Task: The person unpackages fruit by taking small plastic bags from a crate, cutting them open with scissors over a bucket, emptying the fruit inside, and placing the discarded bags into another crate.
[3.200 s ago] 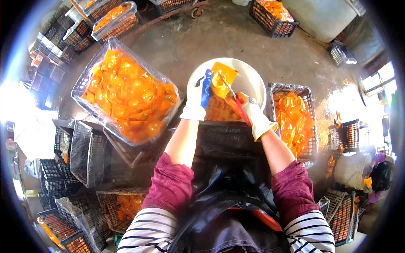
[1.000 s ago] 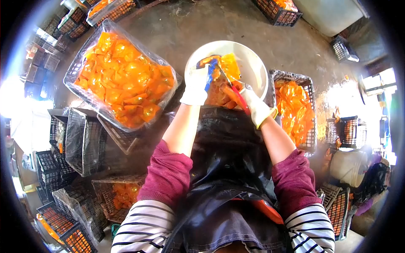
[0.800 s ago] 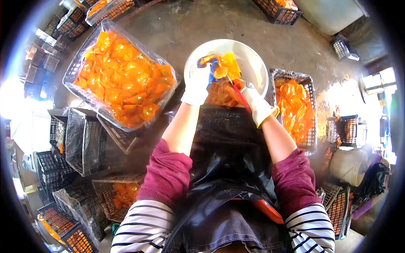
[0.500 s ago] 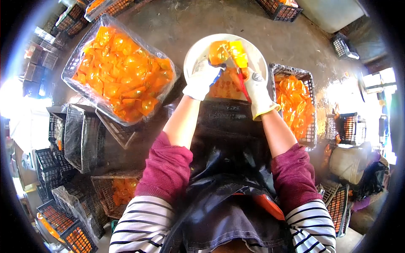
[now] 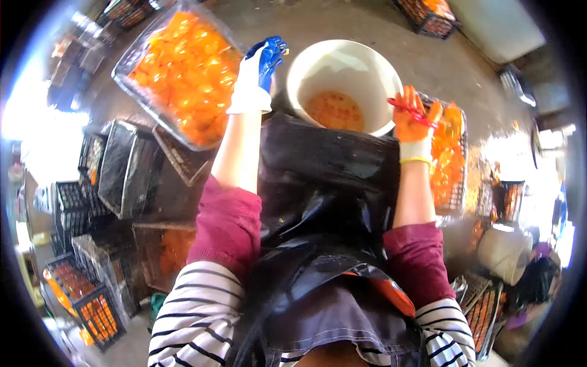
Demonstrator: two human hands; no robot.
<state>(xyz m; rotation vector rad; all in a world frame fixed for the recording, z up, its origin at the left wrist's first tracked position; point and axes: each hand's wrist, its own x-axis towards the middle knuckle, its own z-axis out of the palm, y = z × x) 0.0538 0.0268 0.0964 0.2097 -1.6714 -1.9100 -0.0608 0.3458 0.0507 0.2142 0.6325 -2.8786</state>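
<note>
Trouble is most likely sitting with the red tool [image 5: 420, 116], which the right hand [image 5: 411, 127] is holding across its fingers by the right rim of the white bucket [image 5: 318, 67]; a loose grip could be dropping it inside, or onto the orange pieces [image 5: 446, 159] in the right crate [image 5: 457, 199]. The left hand [image 5: 260, 68] is standing wide, showing nothing clear in it, beside the left crate [image 5: 156, 117], where a careless sweep could be toppling the orange heap [image 5: 186, 79]. The black apron [image 5: 330, 153] is overlapping the bucket's near edge, leaving little room there; the right crate is crowding its right side, while bare floor [image 5: 342, 21] is lying open beyond the far rim.
</note>
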